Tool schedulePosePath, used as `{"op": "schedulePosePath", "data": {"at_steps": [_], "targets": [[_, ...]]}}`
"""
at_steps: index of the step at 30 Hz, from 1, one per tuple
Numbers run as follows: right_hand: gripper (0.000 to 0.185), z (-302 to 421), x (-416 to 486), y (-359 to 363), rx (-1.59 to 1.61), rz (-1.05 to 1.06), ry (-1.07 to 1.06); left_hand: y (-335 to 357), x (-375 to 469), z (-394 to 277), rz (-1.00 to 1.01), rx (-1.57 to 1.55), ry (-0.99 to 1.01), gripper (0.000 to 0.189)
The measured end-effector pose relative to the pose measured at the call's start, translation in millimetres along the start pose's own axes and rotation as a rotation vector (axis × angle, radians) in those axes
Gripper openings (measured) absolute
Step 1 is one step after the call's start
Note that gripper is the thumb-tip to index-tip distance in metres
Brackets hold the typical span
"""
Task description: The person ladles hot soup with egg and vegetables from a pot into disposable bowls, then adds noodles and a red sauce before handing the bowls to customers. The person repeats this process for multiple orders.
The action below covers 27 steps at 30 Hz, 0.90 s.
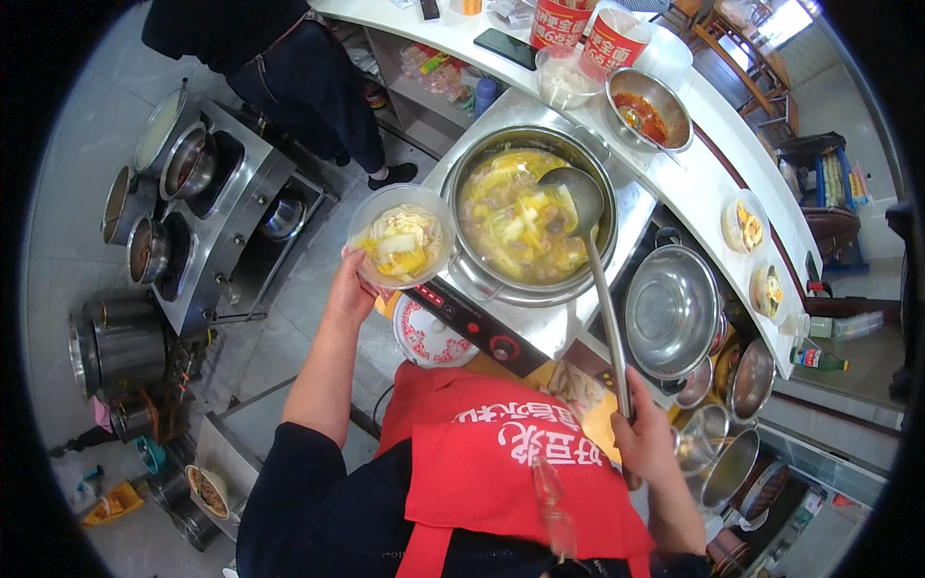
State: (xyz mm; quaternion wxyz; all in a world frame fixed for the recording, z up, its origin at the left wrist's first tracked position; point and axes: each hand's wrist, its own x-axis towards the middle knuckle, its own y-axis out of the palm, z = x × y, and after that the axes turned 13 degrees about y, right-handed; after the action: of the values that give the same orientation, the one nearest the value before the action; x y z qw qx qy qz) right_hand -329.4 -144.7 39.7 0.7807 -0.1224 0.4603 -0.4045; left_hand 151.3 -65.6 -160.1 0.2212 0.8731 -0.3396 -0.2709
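My left hand (352,289) grips a clear plastic bowl (358,217) by its near side, beside the rim of a large steel pot (531,295). Noodles (419,218) and pieces of cabbage (397,249) fill part of the bowl. In my right hand (645,430) is the long handle of a steel ladle (582,199). The ladle's head rests in the pot, over a yellowish stew (506,217) of cabbage and small chunks that look like meat. The pot stands on an induction cooker (473,325) with a lit red display.
A person (303,94) stands at the far left, near a steel stove (238,209) with pots. On the white counter (704,173) are a steel bowl of red sauce (650,108), a phone (506,48), paper buckets (614,40) and filled bowls (744,224). Steel basins (672,311) sit right.
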Motion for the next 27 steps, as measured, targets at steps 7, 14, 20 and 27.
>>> {"op": "schedulePosePath", "data": {"at_steps": [7, 14, 20, 27], "targets": [[0.065, -3.5, 9.9, 17.0, -0.348, -0.243, -0.194, -1.1, -5.0, 5.4, -0.010, -0.026, 0.012, 0.047], [0.072, 14.3, 18.3, 9.2, -0.101, 0.044, -0.125, 3.1, -6.6, 4.8, 0.002, -0.043, -0.011, 0.048], [0.070, 28.5, 9.2, -5.3, 0.564, 0.405, 0.289, 3.8, -8.1, 4.7, -0.014, -0.024, -0.024, 0.049], [0.071, 30.9, 9.1, -22.3, 0.910, 0.533, 0.371, -5.5, -3.6, 7.9, -0.001, -0.064, -0.035, 0.046]]}}
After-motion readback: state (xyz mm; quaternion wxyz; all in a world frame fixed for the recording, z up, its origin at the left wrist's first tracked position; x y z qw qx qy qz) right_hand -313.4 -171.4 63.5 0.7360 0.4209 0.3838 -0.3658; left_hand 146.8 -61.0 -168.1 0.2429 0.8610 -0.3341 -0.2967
